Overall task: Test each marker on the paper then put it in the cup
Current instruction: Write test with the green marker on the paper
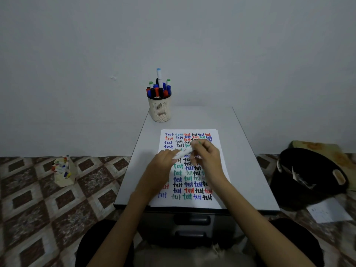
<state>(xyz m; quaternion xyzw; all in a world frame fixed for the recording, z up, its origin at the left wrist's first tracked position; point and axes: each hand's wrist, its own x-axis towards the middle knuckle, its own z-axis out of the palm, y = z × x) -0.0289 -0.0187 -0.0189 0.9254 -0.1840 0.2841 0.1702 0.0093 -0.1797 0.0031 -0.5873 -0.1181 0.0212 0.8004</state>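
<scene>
Marker (pixel 183 153): white barrel, held crosswise over the middle of the paper (pixel 181 203), between both hands. Left hand (pixel 163 167) pinches its left end; right hand (pixel 207 158) curls round the right end, green showing there. I judge it light, stiff, smooth plastic, a bit slick; best held mid-barrel. Cap on or off: I cannot tell. Cup (pixel 159 112) stands well apart at the far edge of the table (pixel 240 170), nearly full.

Grey wall (pixel 173 35) bhd sm white table (pixel 243 170), patterned tile floor (pixel 38 209)
</scene>
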